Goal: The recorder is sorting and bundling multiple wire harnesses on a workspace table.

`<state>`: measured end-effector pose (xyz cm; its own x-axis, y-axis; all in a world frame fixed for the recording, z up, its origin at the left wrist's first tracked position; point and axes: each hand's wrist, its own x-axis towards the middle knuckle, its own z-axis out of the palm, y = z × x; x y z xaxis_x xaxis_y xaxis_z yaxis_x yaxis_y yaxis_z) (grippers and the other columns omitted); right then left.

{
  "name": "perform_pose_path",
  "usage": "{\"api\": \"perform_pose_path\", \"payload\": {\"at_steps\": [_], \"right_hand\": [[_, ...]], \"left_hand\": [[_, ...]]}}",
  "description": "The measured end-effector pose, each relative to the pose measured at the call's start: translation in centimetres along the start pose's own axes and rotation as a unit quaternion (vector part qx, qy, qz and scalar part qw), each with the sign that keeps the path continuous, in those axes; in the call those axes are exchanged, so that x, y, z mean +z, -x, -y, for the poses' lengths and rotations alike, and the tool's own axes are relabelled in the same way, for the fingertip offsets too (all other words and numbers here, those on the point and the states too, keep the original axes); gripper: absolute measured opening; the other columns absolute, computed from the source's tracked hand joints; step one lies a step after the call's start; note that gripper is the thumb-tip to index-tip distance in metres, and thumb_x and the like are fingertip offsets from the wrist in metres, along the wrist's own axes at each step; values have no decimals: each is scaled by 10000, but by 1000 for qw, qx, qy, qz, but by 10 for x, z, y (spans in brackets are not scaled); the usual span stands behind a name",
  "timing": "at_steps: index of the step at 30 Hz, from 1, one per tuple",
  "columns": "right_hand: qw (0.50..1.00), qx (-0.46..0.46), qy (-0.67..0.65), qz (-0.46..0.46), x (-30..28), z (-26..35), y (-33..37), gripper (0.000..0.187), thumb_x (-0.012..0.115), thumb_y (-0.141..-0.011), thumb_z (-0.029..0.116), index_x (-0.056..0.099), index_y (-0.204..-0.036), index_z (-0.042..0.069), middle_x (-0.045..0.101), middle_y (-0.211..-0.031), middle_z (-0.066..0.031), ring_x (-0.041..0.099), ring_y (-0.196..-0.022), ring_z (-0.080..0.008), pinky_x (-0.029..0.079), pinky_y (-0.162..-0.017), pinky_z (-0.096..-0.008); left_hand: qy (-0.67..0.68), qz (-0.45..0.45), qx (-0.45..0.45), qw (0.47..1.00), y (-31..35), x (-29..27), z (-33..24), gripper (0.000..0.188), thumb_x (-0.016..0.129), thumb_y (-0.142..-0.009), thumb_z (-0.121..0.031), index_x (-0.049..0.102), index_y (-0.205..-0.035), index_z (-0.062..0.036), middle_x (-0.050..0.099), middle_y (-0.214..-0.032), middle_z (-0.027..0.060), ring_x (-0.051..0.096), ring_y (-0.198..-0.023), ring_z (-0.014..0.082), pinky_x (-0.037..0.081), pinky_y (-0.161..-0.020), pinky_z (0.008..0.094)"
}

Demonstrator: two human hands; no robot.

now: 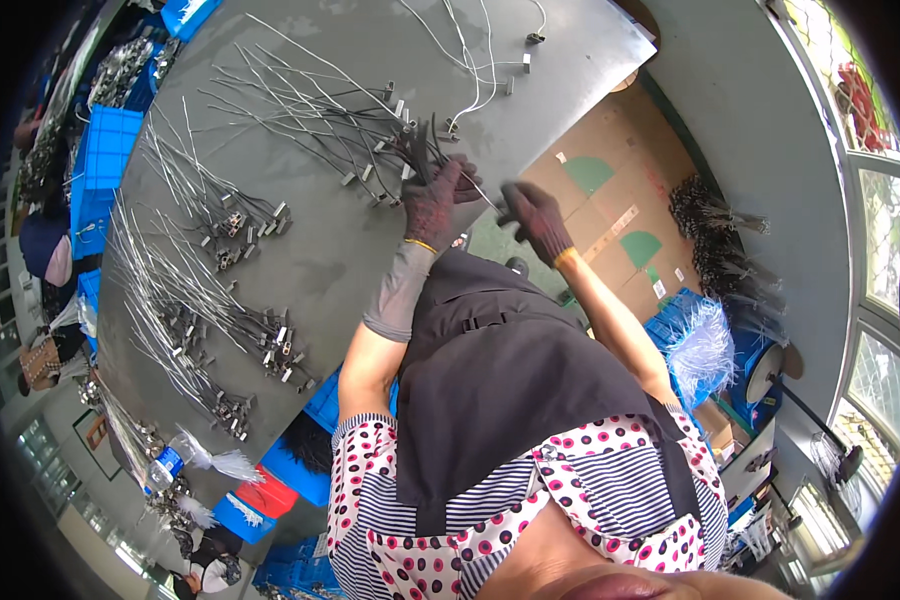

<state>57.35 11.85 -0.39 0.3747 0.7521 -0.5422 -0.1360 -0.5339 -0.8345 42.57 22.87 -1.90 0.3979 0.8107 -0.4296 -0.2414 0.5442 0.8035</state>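
Both my hands wear dark knitted gloves. Near the right edge of the grey table (340,250), my left hand (433,205) is closed around a thin black cable. From it a pale wire end (485,196) reaches toward my right hand (536,218). That hand is bent and smeared by motion, so I cannot tell whether it grips the wire. Just beyond my left hand lies a spread of cables (320,108) with black sleeves, small metal connectors and bare pale ends. Two more cable bundles, an upper one (235,215) and a lower one (210,320), lie on the left.
Loose white cables (475,60) lie at the table's far side. Blue bins (110,150) line its left edge. To the right are flattened cardboard (600,190), dark cable bundles (715,230) against the wall and a blue crate (675,320) with clear plastic. A bottle (165,468) stands lower left.
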Motion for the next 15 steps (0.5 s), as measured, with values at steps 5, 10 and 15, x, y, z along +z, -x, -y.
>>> {"api": "perform_pose_path", "payload": {"at_steps": [5, 10, 15], "right_hand": [[997, 15, -50, 53, 59, 68, -42, 619, 443, -975, 520, 582, -1115, -66, 688, -929, -196, 668, -691, -255, 534, -575, -364], [994, 25, -49, 97, 78, 76, -74, 614, 478, -965, 534, 597, -1102, -53, 695, -987, -224, 685, -779, -323, 556, -664, -415], [929, -47, 329, -160, 60, 69, -134, 585, 523, -936, 504, 640, -1126, -37, 665, -1118, -274, 641, -1063, -426, 507, -924, -483]], "left_hand": [[-116, -18, 50, 992, 4, -5, 0, 245, 697, -932, -236, 731, -1008, -6, 725, -897, 51, 643, -839, 102, 501, -763, 267], [-239, -91, 40, 966, -12, -24, -20, 313, 723, -903, -334, 733, -1003, -38, 691, -833, 12, 588, -747, 94, 477, -684, 274], [-286, -213, 69, 932, -29, -60, -49, 405, 777, -829, -450, 716, -937, -64, 691, -762, 21, 652, -717, 174, 498, -648, 349]]}}
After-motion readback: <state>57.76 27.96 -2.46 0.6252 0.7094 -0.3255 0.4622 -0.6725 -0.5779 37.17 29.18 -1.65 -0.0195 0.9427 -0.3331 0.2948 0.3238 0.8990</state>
